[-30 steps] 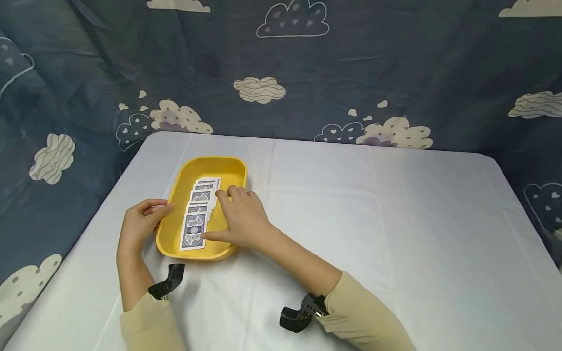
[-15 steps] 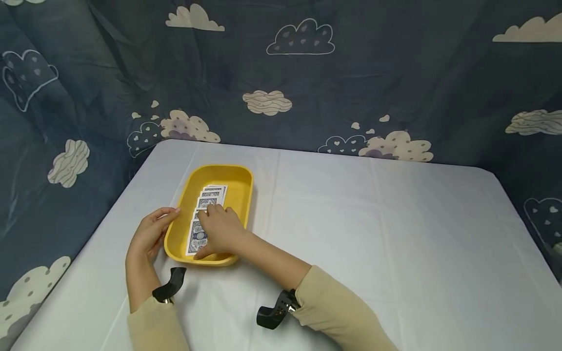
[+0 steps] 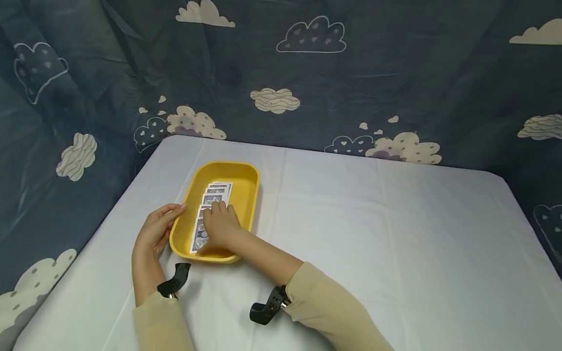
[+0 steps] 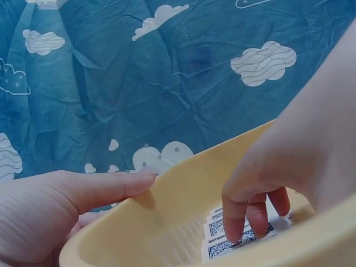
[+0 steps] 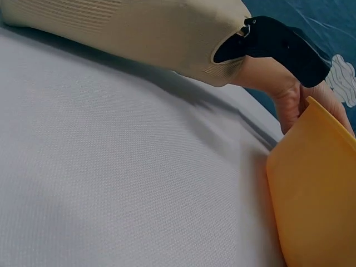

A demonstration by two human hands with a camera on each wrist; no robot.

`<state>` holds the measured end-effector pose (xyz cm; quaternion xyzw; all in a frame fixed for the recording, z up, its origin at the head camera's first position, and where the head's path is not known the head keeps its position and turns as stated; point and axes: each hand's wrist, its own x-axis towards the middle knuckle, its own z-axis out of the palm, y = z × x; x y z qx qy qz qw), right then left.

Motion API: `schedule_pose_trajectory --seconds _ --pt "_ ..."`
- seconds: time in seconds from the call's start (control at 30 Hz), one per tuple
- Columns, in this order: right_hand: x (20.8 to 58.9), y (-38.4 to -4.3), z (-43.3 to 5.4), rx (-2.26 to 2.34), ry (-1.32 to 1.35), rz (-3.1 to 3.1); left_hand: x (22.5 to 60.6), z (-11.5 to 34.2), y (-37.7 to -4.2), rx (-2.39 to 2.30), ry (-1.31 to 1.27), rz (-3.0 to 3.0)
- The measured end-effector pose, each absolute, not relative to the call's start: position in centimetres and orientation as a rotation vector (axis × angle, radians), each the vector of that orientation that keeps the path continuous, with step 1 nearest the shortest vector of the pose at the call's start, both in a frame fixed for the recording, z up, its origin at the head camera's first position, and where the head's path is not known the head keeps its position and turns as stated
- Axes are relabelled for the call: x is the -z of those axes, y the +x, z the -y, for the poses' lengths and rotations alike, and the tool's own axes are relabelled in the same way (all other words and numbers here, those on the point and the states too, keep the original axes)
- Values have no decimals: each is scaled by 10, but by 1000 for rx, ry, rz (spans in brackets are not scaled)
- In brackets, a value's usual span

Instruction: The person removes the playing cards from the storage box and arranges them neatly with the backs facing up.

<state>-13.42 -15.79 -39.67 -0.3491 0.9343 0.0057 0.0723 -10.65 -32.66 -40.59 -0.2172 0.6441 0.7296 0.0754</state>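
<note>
A yellow tray (image 3: 246, 190) stands on the left part of the table. Overlapping playing cards (image 3: 214, 199) lie in it in a slanting row, blue-patterned backs up. My left hand (image 3: 153, 230) holds the tray's left side, its thumb (image 4: 119, 189) over the rim and its fingers mostly hidden outside the wall. Reaching into the tray, my right hand (image 3: 222, 228) touches the nearer cards with bent fingertips, its thumb low by the row's near end. It covers part of those cards. The right wrist view has the tray's outer wall (image 5: 314, 189) but not the right hand.
A white cloth covers the table (image 3: 342, 234), which stretches far to the right of the tray. Behind it hangs a dark blue curtain (image 3: 395, 73) with cloud prints. Black camera mounts (image 3: 269, 307) are strapped at both wrists.
My right hand has moved left and down from the tray's right edge onto the nearer cards. The left hand stays at the tray's side. The head view has shifted slightly.
</note>
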Motion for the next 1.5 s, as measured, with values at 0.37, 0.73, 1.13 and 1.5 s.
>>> schedule_pose_trajectory --seconds 0.37,0.73,1.13,1.5 --pt "403 -136 163 12 -1068 -2805 401 328 -103 -2133 -712 -1971" --pt "395 -137 157 113 -1177 -2889 401 329 -106 -2120 -696 -1963" --pt "351 -150 114 408 -1161 -2920 401 326 -108 -2115 -709 -2000" --pt "349 -180 -13 596 -889 -3048 393 328 -106 -1908 -740 -2181"
